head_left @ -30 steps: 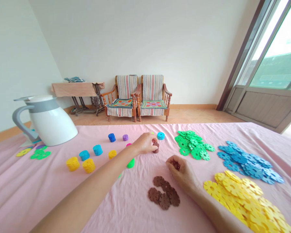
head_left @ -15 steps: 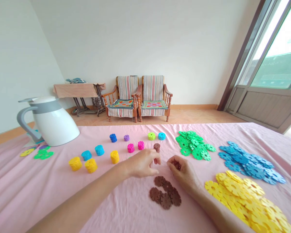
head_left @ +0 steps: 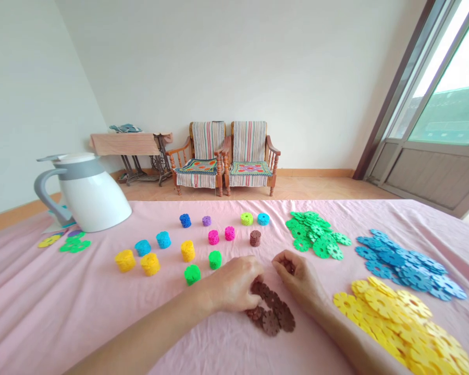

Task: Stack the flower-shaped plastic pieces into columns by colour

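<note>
My left hand (head_left: 238, 284) is over the left side of a small loose pile of brown snowflake discs (head_left: 271, 323). Its thumb and curled fingers close around a disc at the pile's upper left, partly hiding it. To the right, my right hand (head_left: 299, 276) rests near the cloth with fingers curled around brown snowflake discs (head_left: 288, 266); how many is hidden. A neat brown stack (head_left: 255, 238) stands just beyond both hands. Two green stacks (head_left: 214, 259) are left of my left hand, one partly behind the forearm.
Short stacks in yellow (head_left: 187, 251), blue (head_left: 163, 239), pink (head_left: 213, 237), purple and lime stand across the pink cloth (head_left: 172, 333). Loose heaps of green (head_left: 316, 234), blue (head_left: 406, 263) and yellow discs (head_left: 398, 317) lie right. A white jug (head_left: 97, 198) stands far left.
My left hand has moved down and toward me, from beside the brown stack to the loose brown discs. The green stacks now show. My right hand has hardly moved.
</note>
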Demonstrator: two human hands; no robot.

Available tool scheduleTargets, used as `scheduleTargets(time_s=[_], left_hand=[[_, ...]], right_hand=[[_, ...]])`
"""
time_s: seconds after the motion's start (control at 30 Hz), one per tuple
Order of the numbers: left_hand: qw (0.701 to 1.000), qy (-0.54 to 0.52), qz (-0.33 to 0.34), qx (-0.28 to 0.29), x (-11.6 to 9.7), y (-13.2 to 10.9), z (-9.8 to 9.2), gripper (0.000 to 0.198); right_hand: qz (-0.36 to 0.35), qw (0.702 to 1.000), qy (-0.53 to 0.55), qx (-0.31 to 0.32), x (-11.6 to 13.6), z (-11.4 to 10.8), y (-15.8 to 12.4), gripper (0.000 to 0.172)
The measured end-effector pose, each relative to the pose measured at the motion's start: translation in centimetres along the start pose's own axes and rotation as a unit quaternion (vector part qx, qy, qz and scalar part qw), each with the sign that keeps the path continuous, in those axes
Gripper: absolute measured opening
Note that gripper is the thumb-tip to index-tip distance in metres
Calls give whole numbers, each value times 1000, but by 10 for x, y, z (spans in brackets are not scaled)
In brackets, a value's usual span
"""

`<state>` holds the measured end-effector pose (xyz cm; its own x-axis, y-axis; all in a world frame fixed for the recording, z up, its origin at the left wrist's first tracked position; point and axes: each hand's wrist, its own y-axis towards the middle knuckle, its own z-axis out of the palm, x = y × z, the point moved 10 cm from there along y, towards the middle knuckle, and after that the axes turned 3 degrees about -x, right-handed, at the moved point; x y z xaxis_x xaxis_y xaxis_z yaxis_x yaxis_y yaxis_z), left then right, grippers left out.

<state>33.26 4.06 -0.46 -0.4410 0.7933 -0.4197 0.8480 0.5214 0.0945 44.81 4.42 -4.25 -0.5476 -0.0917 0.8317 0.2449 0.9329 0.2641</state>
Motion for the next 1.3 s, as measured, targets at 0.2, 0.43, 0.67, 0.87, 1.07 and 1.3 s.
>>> scheduleTargets(time_s=[0.2, 0.43, 0.67, 0.87, 1.07, 1.3], left_hand=[[994, -23, -1, -103, 3, 10, -31, 13], [980, -13, -51, -192, 45, 49, -64, 15], [983, -3, -60, -174, 59, 67, -56, 11], [985, 11, -57, -165, 63, 72, -56, 12], [986, 18, -52, -157, 66, 75, -53, 9], [984, 8, -51, -172, 55, 65, -60, 20]], right_hand=[[4, 1000, 8, 2, 0, 1, 0, 17], [12, 1000, 13, 10, -3, 2, 1, 15], [10, 1000, 17, 6, 0, 0, 0, 14], [7, 1000, 17, 3, 1, 0, 0, 14], [12, 1000, 18, 7, -1, 1, 0, 15], [11, 1000, 15, 5, 1, 0, 0, 16]])
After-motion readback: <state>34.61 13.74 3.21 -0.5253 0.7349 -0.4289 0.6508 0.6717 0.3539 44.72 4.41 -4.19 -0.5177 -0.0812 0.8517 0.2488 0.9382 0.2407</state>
